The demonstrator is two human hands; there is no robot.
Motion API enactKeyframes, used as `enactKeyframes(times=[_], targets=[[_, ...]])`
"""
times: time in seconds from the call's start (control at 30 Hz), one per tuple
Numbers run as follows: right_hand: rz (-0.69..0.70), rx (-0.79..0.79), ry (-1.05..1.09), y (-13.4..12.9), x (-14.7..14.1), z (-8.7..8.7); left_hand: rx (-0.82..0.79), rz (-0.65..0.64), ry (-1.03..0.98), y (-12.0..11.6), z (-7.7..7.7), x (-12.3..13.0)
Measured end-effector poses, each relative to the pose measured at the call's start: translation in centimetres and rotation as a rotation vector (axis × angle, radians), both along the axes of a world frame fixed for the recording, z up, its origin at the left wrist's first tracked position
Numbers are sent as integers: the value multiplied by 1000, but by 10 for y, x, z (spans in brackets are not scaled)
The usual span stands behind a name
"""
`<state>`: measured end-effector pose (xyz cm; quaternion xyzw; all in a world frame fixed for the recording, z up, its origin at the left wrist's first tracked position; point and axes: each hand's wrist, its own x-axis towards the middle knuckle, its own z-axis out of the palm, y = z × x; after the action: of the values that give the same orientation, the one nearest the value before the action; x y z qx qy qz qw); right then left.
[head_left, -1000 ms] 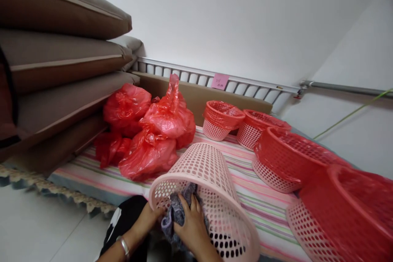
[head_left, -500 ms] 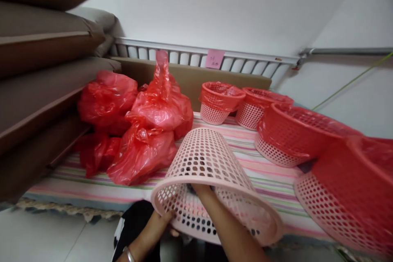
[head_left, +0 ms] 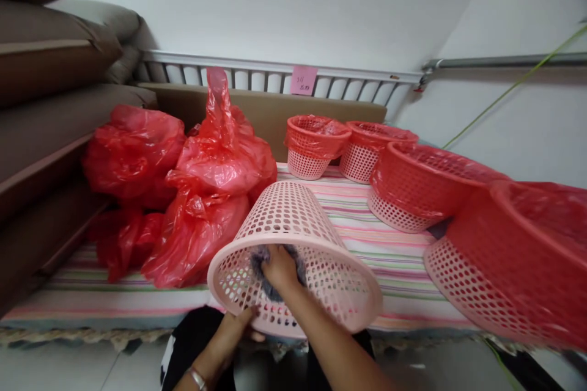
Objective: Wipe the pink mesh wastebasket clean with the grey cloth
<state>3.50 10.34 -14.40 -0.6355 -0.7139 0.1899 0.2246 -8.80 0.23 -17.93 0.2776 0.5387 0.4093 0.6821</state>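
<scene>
A pale pink perforated plastic basket (head_left: 293, 211) lies tipped on its side at the bed's front edge, its wide mouth facing me. My left hand (head_left: 236, 327) grips the lower left of its rim, fingers wrapped under. Inside the basket my right hand (head_left: 279, 269) presses a dark grey cloth (head_left: 261, 266) against the inner wall, fingers closed over it. The basket's far bottom is partly hidden by its side wall.
Knotted red plastic bags (head_left: 202, 226) heap at the left, beside stacked brown cushions (head_left: 50, 110). Several pink baskets lined with red bags (head_left: 403, 189) curve along the right. Behind stands a white radiator (head_left: 257, 79) bearing a pink note (head_left: 303, 80). A striped sheet (head_left: 394, 250) covers the bed.
The basket's mouth has turned more toward me, so the grey cloth shows more clearly. My right hand has shifted inside it; my left hand keeps hold of the rim.
</scene>
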Motion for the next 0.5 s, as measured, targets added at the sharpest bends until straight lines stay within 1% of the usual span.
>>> enactKeyframes(times=[0.07, 0.17, 0.27, 0.33, 0.37, 0.4, 0.5], targets=[[37, -10, -32, -32, -2, 0, 39, 13, -8, -2, 3, 1], [122, -42, -37, -71, 1, 3, 105, 36, -27, -8, 13, 2], [226, -222, 61, -99, 12, 14, 162, 68, -46, -13, 24, 0], [249, -337, 202, -117, 26, 22, 192, 104, -57, -16, 28, -3], [251, -371, 273, -127, 36, 25, 193, 125, -62, -16, 28, -6], [255, -377, 336, -137, 48, 27, 186, 149, -69, -17, 27, -10], [271, -326, 471, -163, 94, 28, 155, 262, -107, -24, 25, -27]])
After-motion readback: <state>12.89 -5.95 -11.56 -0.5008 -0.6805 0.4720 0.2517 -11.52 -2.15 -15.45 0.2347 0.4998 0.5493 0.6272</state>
